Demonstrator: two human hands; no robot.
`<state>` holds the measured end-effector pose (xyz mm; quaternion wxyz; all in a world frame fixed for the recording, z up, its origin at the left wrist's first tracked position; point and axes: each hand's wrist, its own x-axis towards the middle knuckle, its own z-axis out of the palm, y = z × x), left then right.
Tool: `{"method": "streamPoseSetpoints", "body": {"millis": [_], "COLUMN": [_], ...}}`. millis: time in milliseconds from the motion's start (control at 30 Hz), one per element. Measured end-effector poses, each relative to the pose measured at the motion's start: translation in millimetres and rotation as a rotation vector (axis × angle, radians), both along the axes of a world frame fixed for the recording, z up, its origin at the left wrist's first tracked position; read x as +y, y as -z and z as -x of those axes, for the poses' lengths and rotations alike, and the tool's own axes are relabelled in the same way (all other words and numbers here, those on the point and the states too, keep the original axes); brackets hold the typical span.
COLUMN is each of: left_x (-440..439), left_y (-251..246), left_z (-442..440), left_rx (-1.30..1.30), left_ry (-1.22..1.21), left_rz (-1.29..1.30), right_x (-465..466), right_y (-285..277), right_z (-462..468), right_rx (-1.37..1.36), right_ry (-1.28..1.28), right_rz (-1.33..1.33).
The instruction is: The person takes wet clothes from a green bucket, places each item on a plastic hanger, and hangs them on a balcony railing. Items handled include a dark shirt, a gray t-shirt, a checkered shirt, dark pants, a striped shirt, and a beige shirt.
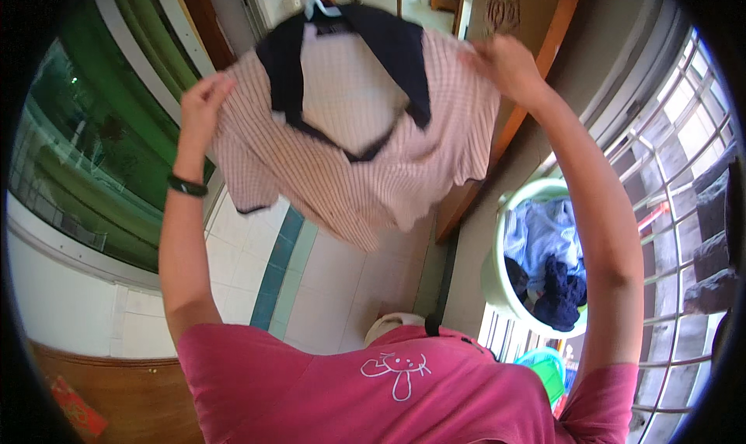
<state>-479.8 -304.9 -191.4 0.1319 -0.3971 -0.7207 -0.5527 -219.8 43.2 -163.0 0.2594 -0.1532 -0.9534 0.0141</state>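
A short-sleeved striped shirt (349, 193) with a wide black collar hangs in front of me on a pale hanger (319, 5), whose lower part is hidden inside the garment. At the left shoulder seam my left hand (202, 103) pinches the fabric between thumb and fingers. My right hand (506, 65) grips the opposite shoulder and looks slightly blurred. Both arms are raised and spread, so the shirt is stretched out between them, its hem loose above the tiled floor.
To the right, a pale green bucket (495, 269) holds blue and dark clothes beside a metal window grille (673, 257). Below it sits a green plastic basket (548, 380). A sliding glass door (76, 129) is at left, a wooden panel (134, 397) at lower left.
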Motion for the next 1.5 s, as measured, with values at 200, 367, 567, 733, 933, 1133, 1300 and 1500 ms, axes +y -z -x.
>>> {"method": "streamPoseSetpoints", "body": {"millis": [200,367,567,733,933,1133,1300,1500], "left_x": [-53,-104,-69,48,151,197,279,310], "left_y": [68,215,152,57,-66,-167,-191,-118], "left_z": [-3,20,40,14,-90,-209,-285,-469], "left_rx": [0.823,-0.198,-0.572,-0.226,-0.021,0.523,-0.049,0.285], "left_ry": [-0.779,-0.294,0.115,0.243,0.611,1.075,1.728,1.797], "left_rz": [-0.255,0.845,0.350,-0.122,-0.292,-0.355,-0.783,-0.757], "right_x": [-69,-154,-130,-147,-209,-256,-316,-424], "right_y": [99,197,97,11,-50,-56,-61,-119], "right_z": [-18,-102,-140,-226,-329,-423,-523,-606], "right_rx": [0.414,-0.849,-0.005,0.315,0.569,1.193,1.596,1.291], "right_ry": [-0.309,-0.357,-0.417,-0.296,0.121,0.505,0.912,1.211], "right_rz": [-0.207,0.598,0.610,0.456,0.117,-0.183,-0.731,-0.812]}}
